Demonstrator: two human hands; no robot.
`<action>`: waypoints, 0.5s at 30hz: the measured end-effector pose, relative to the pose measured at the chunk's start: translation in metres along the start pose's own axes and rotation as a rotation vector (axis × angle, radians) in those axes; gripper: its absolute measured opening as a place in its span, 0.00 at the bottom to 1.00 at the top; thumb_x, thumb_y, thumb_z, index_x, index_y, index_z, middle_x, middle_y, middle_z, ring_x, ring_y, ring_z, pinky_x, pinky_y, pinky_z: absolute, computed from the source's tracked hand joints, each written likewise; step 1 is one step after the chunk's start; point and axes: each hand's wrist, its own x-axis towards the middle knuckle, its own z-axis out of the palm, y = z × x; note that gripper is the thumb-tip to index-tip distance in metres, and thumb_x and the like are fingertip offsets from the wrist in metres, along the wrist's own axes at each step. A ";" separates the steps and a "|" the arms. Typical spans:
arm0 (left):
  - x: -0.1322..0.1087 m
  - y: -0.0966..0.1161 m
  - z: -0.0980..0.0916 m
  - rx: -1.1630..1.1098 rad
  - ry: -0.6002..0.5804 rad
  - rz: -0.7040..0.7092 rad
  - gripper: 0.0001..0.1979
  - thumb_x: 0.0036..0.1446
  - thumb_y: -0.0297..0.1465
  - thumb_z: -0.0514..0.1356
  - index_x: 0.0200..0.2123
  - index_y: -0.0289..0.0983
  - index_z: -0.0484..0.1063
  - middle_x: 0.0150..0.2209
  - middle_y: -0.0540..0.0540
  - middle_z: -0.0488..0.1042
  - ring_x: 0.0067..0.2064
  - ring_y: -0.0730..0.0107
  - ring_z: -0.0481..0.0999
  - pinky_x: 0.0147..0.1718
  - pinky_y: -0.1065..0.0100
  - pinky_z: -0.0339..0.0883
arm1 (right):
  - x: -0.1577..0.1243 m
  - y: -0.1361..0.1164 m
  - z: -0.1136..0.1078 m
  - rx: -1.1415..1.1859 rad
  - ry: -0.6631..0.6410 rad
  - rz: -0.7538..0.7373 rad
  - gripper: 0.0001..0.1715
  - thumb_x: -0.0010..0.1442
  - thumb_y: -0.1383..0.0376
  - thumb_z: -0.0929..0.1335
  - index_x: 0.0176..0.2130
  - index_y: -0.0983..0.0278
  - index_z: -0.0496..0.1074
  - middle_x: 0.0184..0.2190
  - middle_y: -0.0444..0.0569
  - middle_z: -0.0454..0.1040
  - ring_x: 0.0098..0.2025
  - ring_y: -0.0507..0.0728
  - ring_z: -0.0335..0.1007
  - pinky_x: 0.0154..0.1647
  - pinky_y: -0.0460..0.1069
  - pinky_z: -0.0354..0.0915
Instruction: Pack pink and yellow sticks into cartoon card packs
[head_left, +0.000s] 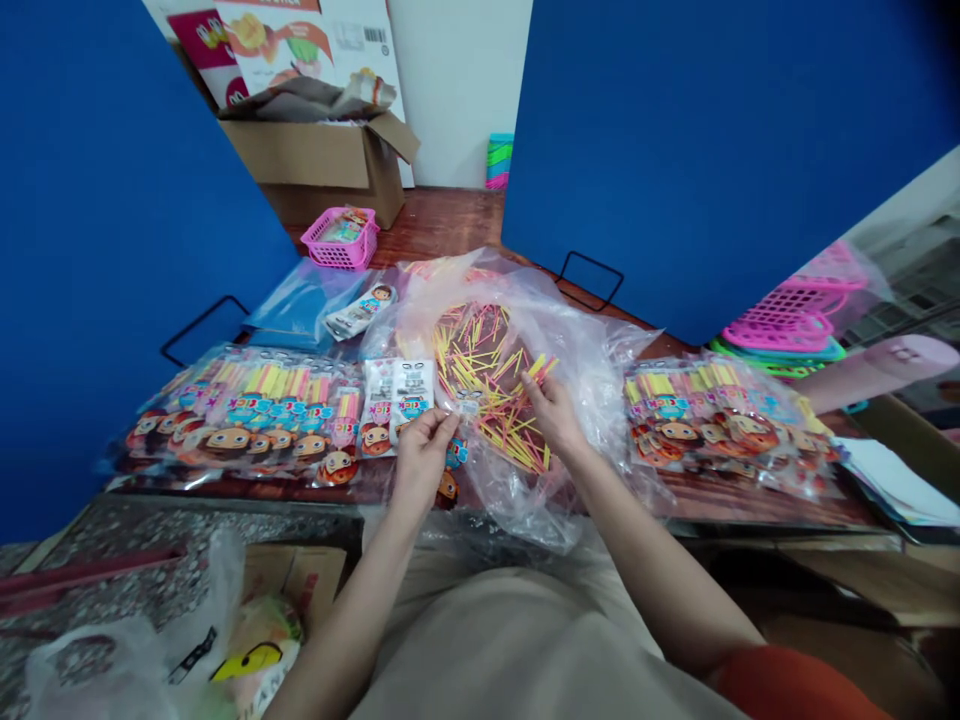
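Sticks [487, 375] seem thin, light, loose in clear bag [600, 370] before us; right hand [555, 412] pinches small bundle mid-length. Left hand [421, 448] closed on 1 slippery packet [453, 458], at top edge.

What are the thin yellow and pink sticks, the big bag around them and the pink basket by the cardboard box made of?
The sticks: probably plastic, perhaps dyed wood; thin, straight, vividly coloured. The bag: clear thin plastic film, glossy and crinkled. The basket: moulded plastic, judging by its lattice walls.
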 end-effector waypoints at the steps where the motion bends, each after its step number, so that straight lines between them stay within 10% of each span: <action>1: -0.001 -0.001 0.001 -0.006 -0.005 -0.009 0.15 0.46 0.42 0.65 0.23 0.37 0.69 0.21 0.54 0.65 0.24 0.76 0.60 0.25 0.72 0.55 | -0.002 0.000 0.001 0.012 0.007 0.001 0.27 0.63 0.45 0.57 0.35 0.63 0.69 0.31 0.50 0.73 0.38 0.59 0.69 0.41 0.50 0.65; 9: -0.007 -0.008 0.010 0.001 -0.017 -0.024 0.11 0.45 0.39 0.66 0.25 0.37 0.76 0.21 0.52 0.72 0.23 0.74 0.66 0.25 0.72 0.60 | -0.011 0.002 -0.003 -0.121 0.038 -0.066 0.18 0.63 0.52 0.59 0.35 0.62 0.66 0.34 0.51 0.75 0.38 0.59 0.71 0.44 0.52 0.66; 15: -0.008 -0.012 0.020 0.033 -0.046 -0.006 0.10 0.46 0.38 0.67 0.28 0.37 0.79 0.25 0.50 0.77 0.28 0.71 0.72 0.30 0.70 0.66 | -0.008 -0.017 -0.005 0.474 0.173 0.122 0.23 0.61 0.44 0.61 0.38 0.61 0.62 0.31 0.49 0.75 0.34 0.58 0.73 0.33 0.51 0.69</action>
